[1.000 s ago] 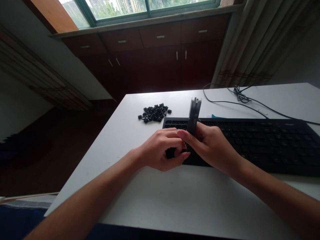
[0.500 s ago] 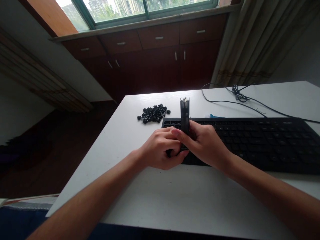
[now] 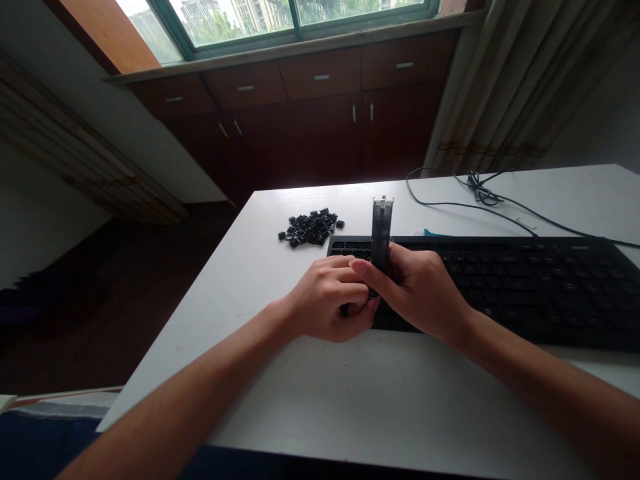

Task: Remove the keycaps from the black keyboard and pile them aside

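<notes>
My right hand (image 3: 420,293) is wrapped around the lower part of a dark, upright keycap puller tool (image 3: 381,227), which stands over the left end of a black keyboard (image 3: 525,280). Fingers curled, my left hand (image 3: 327,300) presses against the tool's base and the keyboard's left edge; what it pinches is hidden. A pile of loose black keycaps (image 3: 310,227) lies on the white table (image 3: 360,400) to the upper left of the keyboard.
A black cable (image 3: 475,193) loops across the table behind the keyboard. A small blue object (image 3: 433,233) lies at the keyboard's back edge. Dark wooden cabinets (image 3: 320,113) stand under the window beyond the table. A curtain (image 3: 525,87) hangs at right.
The tool's upright top swayed left, then back a little to the right. Both hands stay together at the keyboard's left end.
</notes>
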The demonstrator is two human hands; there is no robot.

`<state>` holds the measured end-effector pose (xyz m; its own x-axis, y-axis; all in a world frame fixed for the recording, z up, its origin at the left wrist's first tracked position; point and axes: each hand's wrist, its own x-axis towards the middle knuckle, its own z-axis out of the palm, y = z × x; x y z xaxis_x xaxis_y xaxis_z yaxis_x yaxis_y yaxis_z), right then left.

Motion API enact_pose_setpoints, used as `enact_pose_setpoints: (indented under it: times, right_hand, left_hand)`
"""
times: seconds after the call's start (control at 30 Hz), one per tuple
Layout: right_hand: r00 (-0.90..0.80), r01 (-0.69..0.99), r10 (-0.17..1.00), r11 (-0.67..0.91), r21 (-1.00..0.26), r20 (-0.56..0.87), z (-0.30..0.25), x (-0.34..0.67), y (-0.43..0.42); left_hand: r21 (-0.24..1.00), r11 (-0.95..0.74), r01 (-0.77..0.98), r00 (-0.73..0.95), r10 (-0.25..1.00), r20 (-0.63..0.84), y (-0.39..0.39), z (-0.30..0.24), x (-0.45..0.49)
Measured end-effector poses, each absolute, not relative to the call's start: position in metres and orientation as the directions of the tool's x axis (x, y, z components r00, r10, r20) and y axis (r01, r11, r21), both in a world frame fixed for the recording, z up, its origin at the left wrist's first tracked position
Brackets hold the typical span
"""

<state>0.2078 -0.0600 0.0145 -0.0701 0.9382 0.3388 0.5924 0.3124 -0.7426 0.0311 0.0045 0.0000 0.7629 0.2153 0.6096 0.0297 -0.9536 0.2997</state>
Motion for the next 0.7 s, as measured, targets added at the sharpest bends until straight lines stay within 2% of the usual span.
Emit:
enact_pose_setpoints:
  times: [0.13,0.23,0.4,0.47,0.6,0.63,0.7]
  right_hand:
    - [-0.089,0.640,0.920,0.347,-0.686,0.382,0.020,0.205,-0.054]
    - [-0.119,0.612,0.891,0.413,-0.675,0.438,0.020,0.199,-0.045]
    - [-0.126,0.494,0.947,0.317,-0.809,0.295,0.017,0.180,-0.040]
    - [-0.092,0.502,0.967,0.252,-0.828,0.238,0.017,0.173,-0.041]
    - [-0.116,0.502,0.971,0.237,-0.832,0.207,0.014,0.166,-0.037]
    - [-0.142,0.484,0.961,0.275,-0.831,0.236,0.012,0.165,-0.036]
    - [-0.188,0.463,0.918,0.396,-0.793,0.348,0.004,0.165,-0.038]
  left_hand:
    - [0.328,-0.944,0.042,0.721,0.256,0.644,0.004,-0.003,0.032]
    - [0.368,-0.930,0.019,0.689,0.279,0.669,0.004,-0.004,0.030]
    - [0.350,-0.936,0.030,0.533,0.311,0.787,-0.004,0.011,0.021]
    - [0.262,-0.963,0.062,0.480,0.258,0.839,-0.010,0.016,0.019]
    - [-0.052,-0.998,-0.029,0.465,-0.060,0.883,-0.018,0.009,0.022]
    - [-0.081,-0.995,-0.060,0.509,-0.101,0.855,-0.018,0.006,0.023]
    - [0.028,-0.999,-0.040,0.704,-0.008,0.711,-0.017,0.000,0.025]
